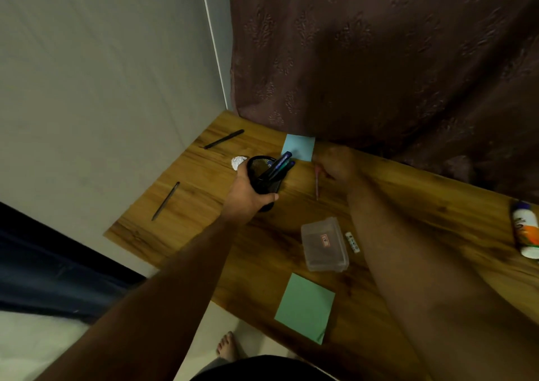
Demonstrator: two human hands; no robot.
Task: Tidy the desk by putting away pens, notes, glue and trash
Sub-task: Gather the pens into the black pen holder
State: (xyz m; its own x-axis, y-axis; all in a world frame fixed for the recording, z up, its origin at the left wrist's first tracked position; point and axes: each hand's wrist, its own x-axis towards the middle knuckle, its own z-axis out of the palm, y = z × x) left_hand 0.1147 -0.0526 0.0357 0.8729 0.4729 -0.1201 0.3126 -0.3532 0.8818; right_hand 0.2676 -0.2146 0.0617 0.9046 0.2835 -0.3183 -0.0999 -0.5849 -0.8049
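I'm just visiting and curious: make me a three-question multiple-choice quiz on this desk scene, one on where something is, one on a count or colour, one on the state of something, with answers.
1. Where is the crumpled paper ball?
A. Beside the pen cup, at its far left
B. On the green note
C. Inside the plastic box

2. How many dark pens lie loose on the desk left of the pen cup?
A. None
B. Two
C. Five

3. What is the left hand doing?
A. Lying flat on the desk
B. Gripping the pen cup
C. Holding the glue bottle

Answers:
1 A: the white ball sits against the cup's rim.
2 B: one dark pen lies near the wall corner, another nearer the desk's left edge.
3 B: its fingers curl round the black mesh cup, which already has pens in it.
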